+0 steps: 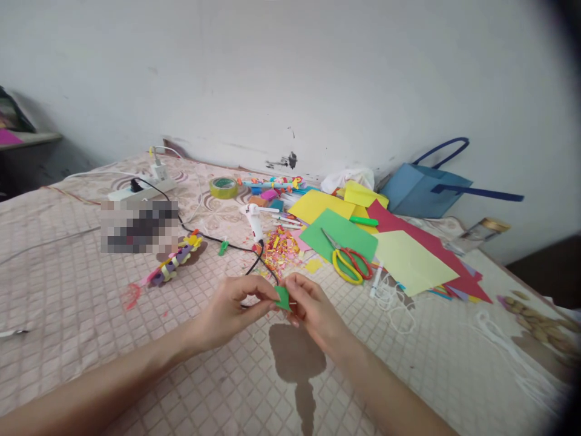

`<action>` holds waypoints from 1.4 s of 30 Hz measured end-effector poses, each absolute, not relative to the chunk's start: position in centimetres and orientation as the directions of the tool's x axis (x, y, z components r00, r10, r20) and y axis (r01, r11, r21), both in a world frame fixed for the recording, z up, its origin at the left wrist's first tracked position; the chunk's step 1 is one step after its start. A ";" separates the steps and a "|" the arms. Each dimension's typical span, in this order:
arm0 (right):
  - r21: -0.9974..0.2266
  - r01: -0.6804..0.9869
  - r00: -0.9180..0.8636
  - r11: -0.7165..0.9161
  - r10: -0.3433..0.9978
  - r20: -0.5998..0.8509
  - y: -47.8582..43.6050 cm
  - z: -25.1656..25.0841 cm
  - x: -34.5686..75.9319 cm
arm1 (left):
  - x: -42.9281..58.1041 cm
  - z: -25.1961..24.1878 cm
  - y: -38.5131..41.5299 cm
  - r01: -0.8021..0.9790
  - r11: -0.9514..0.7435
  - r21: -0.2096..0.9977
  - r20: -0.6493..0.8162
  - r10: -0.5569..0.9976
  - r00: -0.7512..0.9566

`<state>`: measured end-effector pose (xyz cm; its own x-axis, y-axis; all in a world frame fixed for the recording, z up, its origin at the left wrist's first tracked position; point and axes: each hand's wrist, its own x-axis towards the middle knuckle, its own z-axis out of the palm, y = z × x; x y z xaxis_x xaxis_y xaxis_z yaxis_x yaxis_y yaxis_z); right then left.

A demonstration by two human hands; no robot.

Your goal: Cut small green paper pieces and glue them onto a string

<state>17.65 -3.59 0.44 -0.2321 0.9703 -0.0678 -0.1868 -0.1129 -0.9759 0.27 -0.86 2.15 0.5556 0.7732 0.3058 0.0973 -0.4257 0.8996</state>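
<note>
- Green piece (283, 297): small, held at the fingertips between the two hands, near the middle of the bench's near part; whether it touches the surface below cannot be told.
- Left hand (236, 304): thumb and index finger pinched together on the left side of the green piece.
- Right hand (313, 304): thumb and fingers closed about its right side, partly hiding that edge.
- Bench (113, 357): covered by a pale cloth with a diamond grid.
- Beyond the hands: a white glue gun (255, 225) with a black cord, just beside a scatter of coloured scraps (280, 247).
- To the right: scissors (338, 246) with red and yellow handles, lying partly on a green sheet (312, 239); near them, a tangle of white string (396, 306).
- To the left: a purple-and-yellow ornament (175, 261) and a white power strip (118, 194).
- Background: a blue bag (422, 192) before a marked, whitish wall (254, 79).
</note>
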 end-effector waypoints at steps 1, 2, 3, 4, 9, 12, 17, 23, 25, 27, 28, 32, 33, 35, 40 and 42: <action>-0.965 -0.231 -0.208 -0.124 0.975 -0.076 -3.7 0.3 17.4 | 0.3 2.0 -0.8 0.097 -0.418 0.903 0.298 0.774 0.559; -0.961 -0.249 -0.179 -0.121 0.981 -0.077 -3.7 0.3 17.4 | 0.3 1.8 -0.8 0.094 -0.397 0.913 0.282 0.779 0.561; -0.962 -0.250 -0.152 -0.112 0.986 -0.075 -3.6 0.2 17.4 | 0.4 1.6 -0.8 0.085 -0.364 0.927 0.258 0.787 0.560; -0.966 -0.239 -0.128 -0.095 0.990 -0.065 -3.6 0.1 17.5 | 0.5 1.4 -0.7 0.071 -0.318 0.946 0.227 0.799 0.557; -0.994 -0.110 -0.041 0.024 0.999 0.028 -3.6 0.0 17.6 | 1.0 0.6 -0.5 -0.100 0.004 0.995 0.049 0.854 0.518; -0.997 -0.062 -0.037 0.035 0.999 0.038 -3.8 -0.1 17.3 | 1.2 0.4 -0.4 -0.118 0.125 0.985 -0.051 0.869 0.493; -0.998 -0.062 -0.064 0.006 0.998 0.010 -3.8 -0.1 17.2 | 1.3 0.4 -0.4 -0.148 0.209 0.967 -0.113 0.868 0.483; -0.961 0.228 0.097 0.158 0.978 0.184 -3.0 -0.2 18.8 | 1.2 0.5 -0.3 -0.161 0.240 0.957 -0.138 0.869 0.476; -0.927 0.329 0.127 0.177 0.965 0.230 -2.8 -0.2 19.4 | 1.2 0.5 -0.3 -0.152 0.230 0.961 -0.132 0.869 0.477; -0.923 0.341 0.093 0.177 0.971 0.220 -2.6 -0.1 19.7 | 1.3 0.6 -0.2 -0.144 0.223 0.964 -0.130 0.870 0.476; -0.930 0.323 0.065 0.177 0.976 0.208 -2.7 0.0 19.7 | 1.3 0.6 -0.2 -0.138 0.222 0.965 -0.130 0.866 0.483; -0.952 0.249 0.021 0.181 0.981 0.192 -2.7 0.2 19.5 | 1.0 0.6 -0.5 -0.024 0.207 0.978 -0.147 0.769 0.622; -0.954 0.241 0.024 0.179 0.981 0.190 -2.7 0.2 19.5 | 0.9 0.6 -0.7 0.049 0.178 0.983 -0.163 0.711 0.684; -0.958 0.228 0.039 0.174 0.982 0.187 -2.7 0.1 19.5 | 0.7 0.6 -1.1 0.200 0.055 0.978 -0.192 0.600 0.777; -0.955 0.232 0.061 0.186 0.977 0.206 -2.9 0.1 19.2 | 0.7 0.8 -1.3 0.311 -0.232 0.922 -0.035 0.748 0.663; -0.942 0.273 0.048 0.196 0.975 0.217 -3.1 0.2 19.0 | 0.9 1.1 -0.9 0.306 -0.269 0.913 0.058 0.830 0.555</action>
